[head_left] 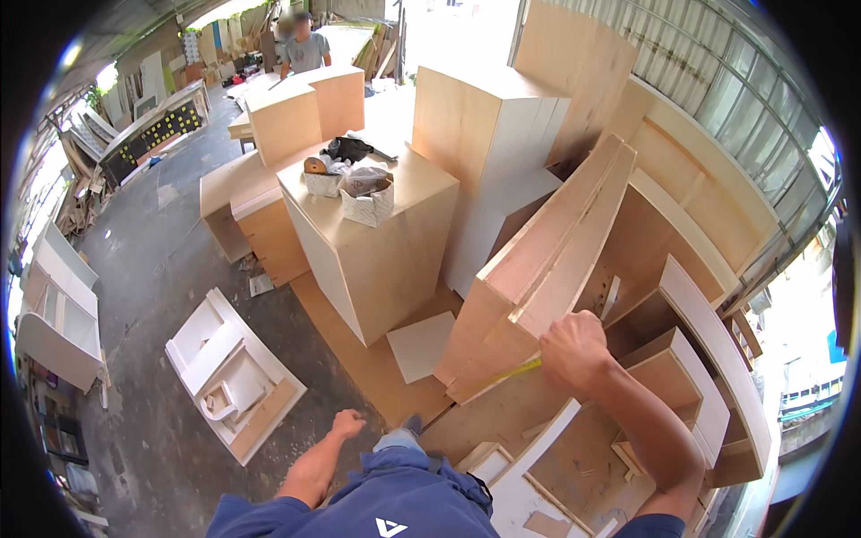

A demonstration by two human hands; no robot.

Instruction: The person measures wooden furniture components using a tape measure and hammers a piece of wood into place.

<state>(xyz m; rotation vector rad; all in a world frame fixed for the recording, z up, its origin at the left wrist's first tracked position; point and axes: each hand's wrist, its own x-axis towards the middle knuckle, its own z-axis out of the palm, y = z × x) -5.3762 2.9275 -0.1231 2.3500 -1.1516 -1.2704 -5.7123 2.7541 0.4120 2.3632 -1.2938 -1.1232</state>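
Right hand [574, 348], nearest, closed around a yellow tape measure [513, 369] against the leaning plywood panels [547, 260]; keep tape flat along the edge. Left hand [346, 423] hangs loosely curled, empty.

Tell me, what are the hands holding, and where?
The right hand grips a yellow tape measure, at its end against the leaning wooden panel. The left hand hangs open, holding nothing.

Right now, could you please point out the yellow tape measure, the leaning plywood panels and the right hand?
yellow tape measure [518, 368], head view, on its blade.
leaning plywood panels [547, 264], head view, top edge.
right hand [574, 348], head view, on the knuckles.
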